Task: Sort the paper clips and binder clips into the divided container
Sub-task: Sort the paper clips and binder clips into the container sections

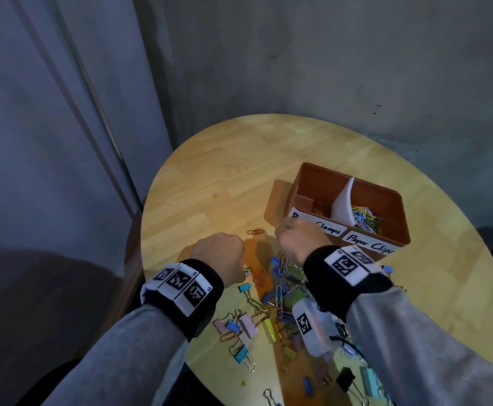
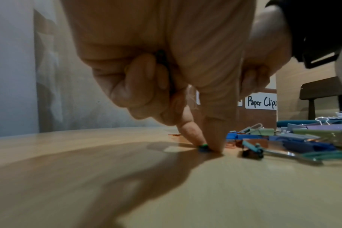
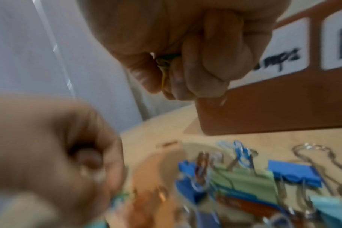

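Observation:
My left hand point(image 1: 219, 253) is down on the wooden table point(image 1: 210, 177). In the left wrist view its thumb and forefinger pinch a small green paper clip point(image 2: 203, 146) against the wood, and the other fingers are curled in. My right hand point(image 1: 296, 237) hovers as a fist in front of the brown divided container point(image 1: 312, 174). In the right wrist view it point(image 3: 166, 86) grips green and yellow paper clips point(image 3: 165, 64). A white divider point(image 1: 343, 200) splits the container; the right compartment, labelled "Paper Clips", holds several coloured paper clips point(image 1: 367, 219).
A mixed pile of coloured binder clips and paper clips point(image 1: 280, 291) lies between my wrists and spreads toward the near edge. A lone red paper clip point(image 1: 255, 231) lies beyond the left hand. A black binder clip point(image 1: 345, 376) sits near the front. A wall stands behind the table.

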A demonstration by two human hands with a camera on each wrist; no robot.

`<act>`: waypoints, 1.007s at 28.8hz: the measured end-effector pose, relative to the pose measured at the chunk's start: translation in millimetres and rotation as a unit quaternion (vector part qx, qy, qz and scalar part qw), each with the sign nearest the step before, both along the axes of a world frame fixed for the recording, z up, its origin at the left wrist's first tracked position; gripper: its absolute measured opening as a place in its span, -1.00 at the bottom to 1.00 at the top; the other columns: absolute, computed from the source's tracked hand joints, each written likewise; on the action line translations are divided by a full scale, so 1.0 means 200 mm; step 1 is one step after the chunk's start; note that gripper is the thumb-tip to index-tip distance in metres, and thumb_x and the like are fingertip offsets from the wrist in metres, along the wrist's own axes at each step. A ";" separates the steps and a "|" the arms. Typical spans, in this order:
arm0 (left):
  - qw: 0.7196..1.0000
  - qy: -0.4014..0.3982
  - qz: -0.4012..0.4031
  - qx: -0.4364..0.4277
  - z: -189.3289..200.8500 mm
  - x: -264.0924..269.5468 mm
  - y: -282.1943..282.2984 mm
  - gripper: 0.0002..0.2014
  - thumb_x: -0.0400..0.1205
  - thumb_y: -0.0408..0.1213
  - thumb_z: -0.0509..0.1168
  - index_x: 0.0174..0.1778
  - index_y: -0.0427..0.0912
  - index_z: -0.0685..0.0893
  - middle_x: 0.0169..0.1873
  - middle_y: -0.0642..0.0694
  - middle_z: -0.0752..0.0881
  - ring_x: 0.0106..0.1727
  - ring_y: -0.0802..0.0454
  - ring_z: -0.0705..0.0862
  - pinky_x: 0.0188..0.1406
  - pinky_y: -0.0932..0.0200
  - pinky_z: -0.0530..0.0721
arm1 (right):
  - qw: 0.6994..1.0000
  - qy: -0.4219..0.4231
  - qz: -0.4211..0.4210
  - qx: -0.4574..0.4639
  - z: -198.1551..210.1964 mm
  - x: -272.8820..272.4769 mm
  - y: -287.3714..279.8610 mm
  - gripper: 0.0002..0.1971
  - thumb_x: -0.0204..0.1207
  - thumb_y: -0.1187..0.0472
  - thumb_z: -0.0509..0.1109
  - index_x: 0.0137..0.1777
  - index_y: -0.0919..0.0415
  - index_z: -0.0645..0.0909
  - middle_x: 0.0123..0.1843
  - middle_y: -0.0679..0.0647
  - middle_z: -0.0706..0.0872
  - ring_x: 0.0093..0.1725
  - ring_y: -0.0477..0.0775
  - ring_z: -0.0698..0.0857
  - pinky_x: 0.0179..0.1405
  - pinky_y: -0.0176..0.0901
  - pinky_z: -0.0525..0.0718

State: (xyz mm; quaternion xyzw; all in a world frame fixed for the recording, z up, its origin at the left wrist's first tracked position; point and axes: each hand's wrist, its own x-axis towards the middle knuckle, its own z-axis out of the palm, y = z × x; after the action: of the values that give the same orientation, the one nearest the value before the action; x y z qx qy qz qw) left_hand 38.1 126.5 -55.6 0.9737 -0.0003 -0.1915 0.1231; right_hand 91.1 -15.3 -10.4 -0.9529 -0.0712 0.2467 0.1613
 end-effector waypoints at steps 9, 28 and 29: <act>0.998 0.052 -0.015 0.038 0.00 -0.02 0.00 -0.75 0.59 -0.03 0.38 -0.04 -0.17 0.68 -0.15 -0.05 0.72 -0.10 -0.06 0.71 -0.25 0.10 0.63 | 0.880 0.224 -0.235 0.346 0.04 -0.05 -0.09 -0.84 0.68 0.38 0.10 -0.13 0.21 0.40 -0.44 0.16 0.50 -0.62 -0.03 0.27 -0.73 -0.42 0.13; 0.977 -0.029 0.112 -0.181 0.01 -0.03 0.16 -0.59 0.79 -0.09 -0.02 -0.29 -0.24 0.48 -0.24 -0.23 0.59 -0.14 -0.18 0.57 -0.09 0.03 0.49 | 0.980 -0.047 0.086 -0.171 -0.10 0.03 -0.05 -0.78 0.43 0.28 0.49 0.08 0.17 0.72 0.09 0.11 0.73 0.09 0.16 0.70 0.06 0.02 0.72; 0.975 -0.034 0.114 -0.186 0.00 -0.03 0.17 -0.59 0.79 -0.11 0.00 -0.28 -0.26 0.52 -0.22 -0.26 0.63 -0.13 -0.20 0.59 -0.08 0.02 0.51 | 0.982 -0.044 0.078 -0.168 -0.10 0.03 -0.05 -0.79 0.42 0.29 0.49 0.05 0.17 0.72 0.06 0.11 0.73 0.05 0.16 0.71 0.04 0.02 0.73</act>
State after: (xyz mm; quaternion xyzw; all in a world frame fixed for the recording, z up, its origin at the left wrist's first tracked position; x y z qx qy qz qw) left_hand 32.8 160.3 -55.6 0.9333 0.0711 -0.1394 0.3233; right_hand 96.5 -25.5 -31.2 -0.9679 -0.1093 0.2249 -0.0244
